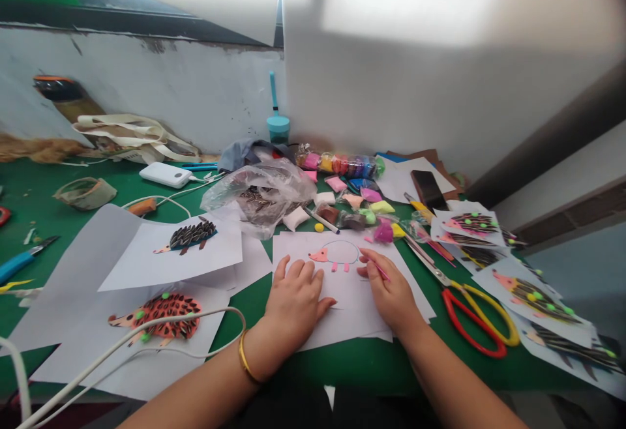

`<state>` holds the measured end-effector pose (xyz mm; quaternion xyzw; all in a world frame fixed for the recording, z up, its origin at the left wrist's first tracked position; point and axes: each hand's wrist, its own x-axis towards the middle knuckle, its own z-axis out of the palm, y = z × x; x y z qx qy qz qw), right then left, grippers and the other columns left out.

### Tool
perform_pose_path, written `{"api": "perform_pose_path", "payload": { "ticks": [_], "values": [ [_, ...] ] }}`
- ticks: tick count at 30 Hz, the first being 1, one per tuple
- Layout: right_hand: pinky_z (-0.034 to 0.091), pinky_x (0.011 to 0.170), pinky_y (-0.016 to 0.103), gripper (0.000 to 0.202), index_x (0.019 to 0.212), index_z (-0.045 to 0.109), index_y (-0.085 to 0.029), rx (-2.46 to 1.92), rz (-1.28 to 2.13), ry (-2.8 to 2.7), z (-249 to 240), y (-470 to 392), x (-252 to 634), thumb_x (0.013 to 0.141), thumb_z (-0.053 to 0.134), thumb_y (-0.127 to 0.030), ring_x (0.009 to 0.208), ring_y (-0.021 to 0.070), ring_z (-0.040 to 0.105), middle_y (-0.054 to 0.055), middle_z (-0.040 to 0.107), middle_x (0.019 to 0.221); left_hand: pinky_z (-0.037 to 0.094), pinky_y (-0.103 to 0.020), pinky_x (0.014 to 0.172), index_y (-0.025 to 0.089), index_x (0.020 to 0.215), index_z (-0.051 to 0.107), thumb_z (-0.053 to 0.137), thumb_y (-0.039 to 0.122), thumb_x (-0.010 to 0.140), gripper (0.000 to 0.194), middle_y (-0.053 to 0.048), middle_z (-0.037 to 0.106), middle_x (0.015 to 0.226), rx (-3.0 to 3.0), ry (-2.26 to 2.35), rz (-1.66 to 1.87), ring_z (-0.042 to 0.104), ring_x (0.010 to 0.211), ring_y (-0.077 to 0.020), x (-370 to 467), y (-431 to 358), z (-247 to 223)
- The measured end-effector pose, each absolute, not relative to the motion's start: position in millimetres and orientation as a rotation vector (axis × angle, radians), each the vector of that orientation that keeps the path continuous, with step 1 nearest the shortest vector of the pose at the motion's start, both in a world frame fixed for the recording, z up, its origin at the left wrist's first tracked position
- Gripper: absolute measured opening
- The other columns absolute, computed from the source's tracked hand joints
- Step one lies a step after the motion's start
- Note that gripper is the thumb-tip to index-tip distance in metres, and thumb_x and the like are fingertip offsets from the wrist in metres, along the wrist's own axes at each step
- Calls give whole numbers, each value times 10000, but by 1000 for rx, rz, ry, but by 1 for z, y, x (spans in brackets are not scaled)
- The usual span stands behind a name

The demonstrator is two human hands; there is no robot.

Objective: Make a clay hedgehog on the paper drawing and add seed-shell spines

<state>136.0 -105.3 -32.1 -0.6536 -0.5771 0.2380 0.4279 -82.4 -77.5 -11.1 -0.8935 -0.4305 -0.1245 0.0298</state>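
A white sheet of paper lies in front of me. On it is an outlined hedgehog body with a pink clay face at its left and small pink clay feet below. My left hand rests flat on the sheet, fingers spread, holding nothing. At the right end of the outline, my right hand pinches a thin pink stick-like tool; its tip is hard to make out. Just beyond the sheet sit a yellow clay ball and a capped marker.
Clay packets and a plastic bag of striped seeds lie behind the sheet. Scissors and finished hedgehog pictures are on the right. Leftward are another seed hedgehog, a white cable and a power bank.
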Motion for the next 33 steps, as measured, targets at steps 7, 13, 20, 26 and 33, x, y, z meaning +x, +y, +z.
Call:
{"api": "perform_pose_path", "payload": {
  "ticks": [7, 13, 20, 26, 33],
  "values": [
    [573, 835, 335, 400, 1278, 594, -249, -1629, 647, -1434, -29, -108, 132, 995, 410, -463, 880, 186, 734, 76, 671, 1164, 267, -541, 1120, 229, 1213, 653, 694, 550, 813, 514, -93, 645, 1190, -2755, -1366, -382, 541, 1135, -293, -90, -79, -11],
    [561, 853, 346, 396, 1278, 591, -254, -1624, 648, -1440, -30, -108, 133, 999, 408, -466, 889, 187, 731, 75, 668, 1165, 268, -542, 1118, 207, 1241, 644, 665, 551, 834, 533, -107, 641, 1215, -2710, -1435, -361, 533, 1153, -304, -91, -79, -10],
    [561, 847, 340, 396, 1278, 591, -250, -1619, 662, -1431, -30, -108, 133, 999, 412, -466, 890, 187, 729, 77, 664, 1167, 228, -557, 1143, 224, 1289, 623, 638, 606, 833, 595, -107, 627, 1283, -2779, -1366, -351, 517, 1203, -310, -90, -80, -12],
    [562, 857, 359, 402, 1279, 589, -248, -1622, 671, -1429, -29, -107, 133, 998, 410, -472, 900, 195, 727, 88, 662, 1169, 220, -575, 1147, 215, 1331, 599, 593, 634, 850, 638, -119, 608, 1336, -2760, -1405, -323, 500, 1243, -322, -93, -81, -15],
    [571, 853, 360, 410, 1273, 597, -242, -1621, 666, -1425, -29, -107, 132, 992, 416, -479, 900, 200, 730, 90, 669, 1162, 217, -564, 1156, 209, 1354, 581, 591, 655, 837, 682, -121, 581, 1383, -2731, -1439, -312, 487, 1277, -328, -96, -83, -17]
  ]
}}
